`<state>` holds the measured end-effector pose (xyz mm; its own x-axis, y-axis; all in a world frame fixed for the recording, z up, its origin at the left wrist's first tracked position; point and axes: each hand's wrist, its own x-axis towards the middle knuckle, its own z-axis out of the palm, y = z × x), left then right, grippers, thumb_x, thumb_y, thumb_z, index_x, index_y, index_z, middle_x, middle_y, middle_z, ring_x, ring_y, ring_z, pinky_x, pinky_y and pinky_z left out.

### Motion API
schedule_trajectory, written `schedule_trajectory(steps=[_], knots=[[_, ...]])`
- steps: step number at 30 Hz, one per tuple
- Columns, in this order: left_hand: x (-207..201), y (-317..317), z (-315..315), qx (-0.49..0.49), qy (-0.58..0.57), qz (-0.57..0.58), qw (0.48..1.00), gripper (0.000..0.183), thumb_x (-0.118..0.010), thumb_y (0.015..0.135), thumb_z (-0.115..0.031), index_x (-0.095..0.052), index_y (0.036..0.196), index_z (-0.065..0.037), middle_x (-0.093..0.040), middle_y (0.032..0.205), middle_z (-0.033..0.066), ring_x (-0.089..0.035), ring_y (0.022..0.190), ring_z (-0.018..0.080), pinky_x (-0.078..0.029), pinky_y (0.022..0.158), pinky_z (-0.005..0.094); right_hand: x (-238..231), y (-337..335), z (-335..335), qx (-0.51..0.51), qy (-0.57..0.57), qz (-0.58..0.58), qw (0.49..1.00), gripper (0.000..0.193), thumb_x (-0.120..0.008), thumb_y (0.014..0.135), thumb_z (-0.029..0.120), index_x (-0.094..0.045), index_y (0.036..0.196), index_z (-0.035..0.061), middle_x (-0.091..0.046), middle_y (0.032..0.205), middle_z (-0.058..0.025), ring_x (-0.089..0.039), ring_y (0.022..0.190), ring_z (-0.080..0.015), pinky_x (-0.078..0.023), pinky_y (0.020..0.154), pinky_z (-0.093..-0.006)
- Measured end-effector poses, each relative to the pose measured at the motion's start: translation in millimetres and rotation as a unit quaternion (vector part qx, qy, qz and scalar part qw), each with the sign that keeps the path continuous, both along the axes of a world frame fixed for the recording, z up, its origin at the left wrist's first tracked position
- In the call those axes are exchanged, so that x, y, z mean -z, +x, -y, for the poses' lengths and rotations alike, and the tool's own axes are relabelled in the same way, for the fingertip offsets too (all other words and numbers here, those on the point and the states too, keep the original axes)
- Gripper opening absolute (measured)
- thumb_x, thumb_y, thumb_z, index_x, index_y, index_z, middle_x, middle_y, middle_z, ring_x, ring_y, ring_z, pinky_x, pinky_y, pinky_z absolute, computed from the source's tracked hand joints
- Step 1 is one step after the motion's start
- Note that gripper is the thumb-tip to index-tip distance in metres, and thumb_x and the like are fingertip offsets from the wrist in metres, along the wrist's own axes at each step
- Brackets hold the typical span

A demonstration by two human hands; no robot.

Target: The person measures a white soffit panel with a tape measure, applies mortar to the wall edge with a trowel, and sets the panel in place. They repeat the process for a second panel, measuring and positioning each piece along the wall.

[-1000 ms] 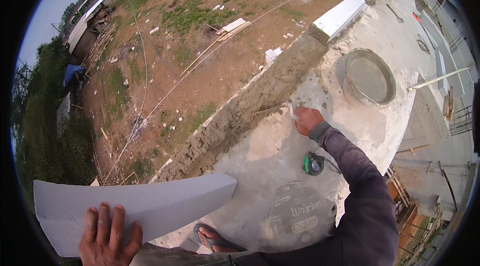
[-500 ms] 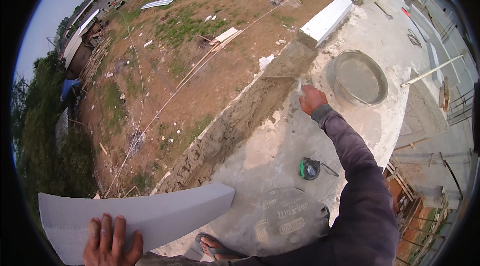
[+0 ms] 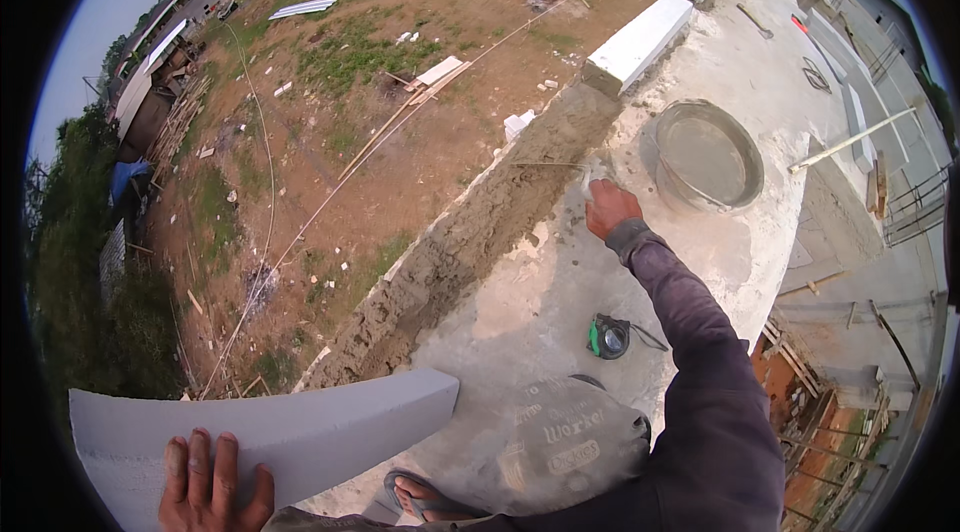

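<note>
My left hand (image 3: 215, 480) lies on a long pale grey block (image 3: 290, 432) at the lower left, its fingers extended over the surface. Farther out, my right hand (image 3: 612, 207) is closed around the pale handle of a trowel (image 3: 550, 165). The trowel's thin blade shows almost edge-on, over a rough bed of wet mortar (image 3: 470, 242) along the wall's left edge. A round tub (image 3: 708, 155) of grey mortar stands just right of that hand. Beyond the mortar bed, a white block (image 3: 640, 42) is set on the wall.
A green and black tape measure (image 3: 609, 337) lies on the concrete beside my knee (image 3: 570, 437). My sandalled foot (image 3: 430, 497) is near the grey block. The ledge drops to bare ground on the left and to a lower structure on the right. A hammer (image 3: 755, 22) lies farther along.
The view has shifted slightly, moving the scene a little left. My right hand and the trowel have drawn slightly closer along the mortar. My left hand stays on the block.
</note>
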<state>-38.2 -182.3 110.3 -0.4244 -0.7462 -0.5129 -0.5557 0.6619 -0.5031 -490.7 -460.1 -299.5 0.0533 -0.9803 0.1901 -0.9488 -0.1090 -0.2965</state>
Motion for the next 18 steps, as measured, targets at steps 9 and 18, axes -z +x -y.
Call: schedule_trajectory(steps=[9, 18], knots=[[-2.9, -3.6, 3.7, 0.004, 0.007, -0.014, 1.000, 0.055, -0.042, 0.095, -0.003, -0.039, 0.149, -0.015, -0.037, 0.156, 0.0181, -0.040, 0.142, 0.0380, -0.038, 0.117, 0.0474, -1.7, 13.1, -1.9, 0.030, -0.009, 0.042, 0.999, 0.032, -0.066, 0.085, 0.020, -0.052, 0.109, 0.0030, -0.061, 0.103, -0.0193, -0.063, 0.096, -0.0405, -0.051, 0.080, -0.0513], [-2.4, -4.8, 7.5, 0.018, -0.005, 0.032, 0.999, 0.059, -0.040, 0.097, -0.003, -0.032, 0.153, -0.016, -0.029, 0.161, 0.0142, -0.034, 0.146, 0.0336, -0.034, 0.120, 0.0459, 0.0, 11.4, -5.9, 0.096, 0.003, 0.084, 0.992, 0.030, -0.064, 0.090, 0.022, -0.050, 0.107, 0.0022, -0.061, 0.103, -0.0228, -0.063, 0.094, -0.0453, -0.050, 0.078, -0.0560]])
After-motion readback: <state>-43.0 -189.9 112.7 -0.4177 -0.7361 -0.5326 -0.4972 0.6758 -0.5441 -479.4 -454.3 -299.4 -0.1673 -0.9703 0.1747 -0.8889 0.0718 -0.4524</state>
